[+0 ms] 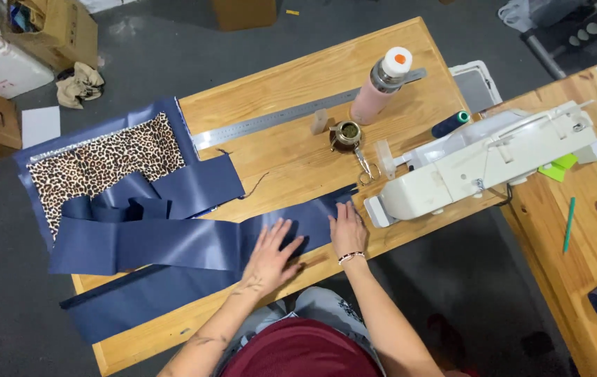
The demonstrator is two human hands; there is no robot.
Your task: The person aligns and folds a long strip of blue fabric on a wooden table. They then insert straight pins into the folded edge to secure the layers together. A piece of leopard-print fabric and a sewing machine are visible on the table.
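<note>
Evidently limp and slick, the navy fabric strip [194, 241] lies on the table [298, 167]. Left hand [270, 255] and right hand [347, 230], fingers spread, press it flat; its edges look best for gripping.

Wooden tables [298, 77], dark grey floor [5, 314]

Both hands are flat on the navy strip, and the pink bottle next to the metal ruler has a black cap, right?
Not quite. In the head view the pink bottle has a white cap, not black. The rest holds: left hand and right hand lie flat on the navy strip, beside the metal ruler.
</note>
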